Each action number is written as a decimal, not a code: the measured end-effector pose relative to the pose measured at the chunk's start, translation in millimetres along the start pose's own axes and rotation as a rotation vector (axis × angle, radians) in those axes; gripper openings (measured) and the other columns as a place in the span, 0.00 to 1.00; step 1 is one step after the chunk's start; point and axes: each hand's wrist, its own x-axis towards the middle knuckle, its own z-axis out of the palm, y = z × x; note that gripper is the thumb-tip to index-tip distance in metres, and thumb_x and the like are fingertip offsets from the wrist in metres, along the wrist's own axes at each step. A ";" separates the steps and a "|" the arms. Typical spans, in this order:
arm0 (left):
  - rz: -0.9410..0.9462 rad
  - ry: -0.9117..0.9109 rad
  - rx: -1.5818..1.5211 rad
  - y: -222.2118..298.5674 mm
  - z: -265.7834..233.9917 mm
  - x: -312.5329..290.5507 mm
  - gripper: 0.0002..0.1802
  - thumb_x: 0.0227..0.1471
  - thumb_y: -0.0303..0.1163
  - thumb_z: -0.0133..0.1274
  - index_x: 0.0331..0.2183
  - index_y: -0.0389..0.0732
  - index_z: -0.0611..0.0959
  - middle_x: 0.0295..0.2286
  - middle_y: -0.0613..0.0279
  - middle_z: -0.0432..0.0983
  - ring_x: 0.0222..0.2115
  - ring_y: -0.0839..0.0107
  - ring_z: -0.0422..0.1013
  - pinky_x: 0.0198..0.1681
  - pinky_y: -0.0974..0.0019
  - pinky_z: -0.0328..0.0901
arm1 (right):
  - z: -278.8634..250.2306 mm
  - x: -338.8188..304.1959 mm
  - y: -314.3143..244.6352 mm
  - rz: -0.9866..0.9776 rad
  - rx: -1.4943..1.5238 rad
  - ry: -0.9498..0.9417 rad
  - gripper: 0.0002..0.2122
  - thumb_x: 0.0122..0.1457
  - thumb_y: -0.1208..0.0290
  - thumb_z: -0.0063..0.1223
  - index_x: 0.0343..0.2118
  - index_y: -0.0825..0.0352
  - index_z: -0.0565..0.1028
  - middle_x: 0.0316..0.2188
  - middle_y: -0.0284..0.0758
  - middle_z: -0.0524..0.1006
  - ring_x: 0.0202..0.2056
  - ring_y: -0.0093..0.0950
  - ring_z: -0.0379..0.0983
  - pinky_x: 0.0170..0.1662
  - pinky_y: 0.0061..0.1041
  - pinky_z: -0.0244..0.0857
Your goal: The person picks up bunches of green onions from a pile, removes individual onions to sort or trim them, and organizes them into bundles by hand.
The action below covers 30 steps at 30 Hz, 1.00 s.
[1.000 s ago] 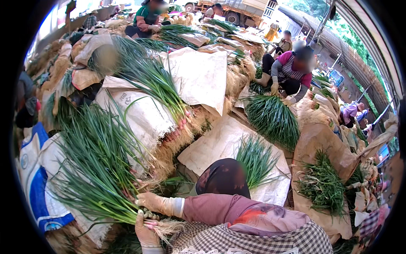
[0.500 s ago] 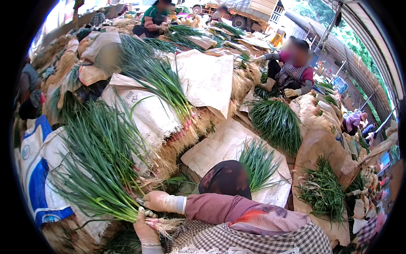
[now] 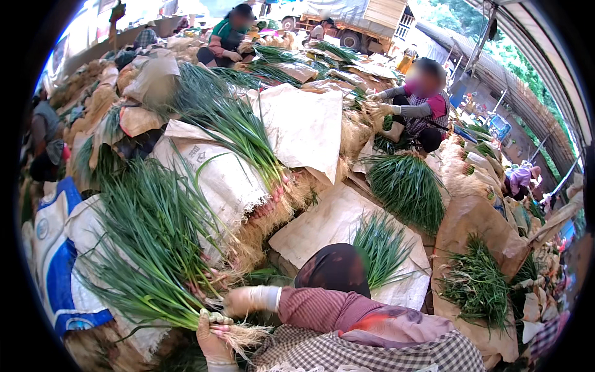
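My left hand, in a pale glove, is closed around a bunch of spring onions just above their pinkish bulbs. The bunch's pale roots stick out to the right of that hand, and the long green leaves spread to the upper left. Just above, my right hand, also gloved, is smeared by motion, so its fingers do not show clearly. It is beside the root ends of a larger heap of spring onions, which lies directly behind the held bunch.
Another spring onion pile lies beyond, partly on a white sack. A blue-and-white sack is at the left. To the right lie a small bunch on sacking and loose greens. A co-worker sits at the far right.
My right hand has moved slightly right and down, away from the leaf bases. My left hand keeps its hold on the bunch. The co-worker at right has reached both hands toward the roots.
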 end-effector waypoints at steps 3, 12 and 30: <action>0.003 0.036 0.045 3.2 -8.0 -1.6 0.14 0.47 0.39 0.45 0.18 0.41 0.68 0.15 0.63 0.64 0.14 0.74 0.62 0.17 0.76 0.60 | -44.2 -16.4 -37.8 -0.058 1.248 0.019 0.12 0.54 0.62 0.36 0.27 0.66 0.67 0.12 0.28 0.64 0.13 0.22 0.60 0.16 0.19 0.56; -0.046 0.036 0.112 -8.3 -15.3 -2.2 0.10 0.46 0.35 0.46 0.26 0.38 0.70 0.15 0.64 0.65 0.14 0.73 0.62 0.20 0.72 0.62 | -23.2 -8.0 -49.1 0.062 1.565 0.154 0.08 0.53 0.70 0.40 0.20 0.67 0.63 0.14 0.30 0.60 0.22 0.22 0.60 0.26 0.21 0.56; 0.052 0.107 0.132 9.6 -10.4 -7.7 0.10 0.45 0.34 0.47 0.27 0.37 0.69 0.14 0.63 0.64 0.11 0.74 0.61 0.16 0.72 0.61 | -19.7 -15.5 -38.6 0.218 -0.024 0.006 0.10 0.43 0.68 0.43 0.29 0.65 0.70 0.21 0.42 0.72 0.27 0.39 0.70 0.29 0.34 0.62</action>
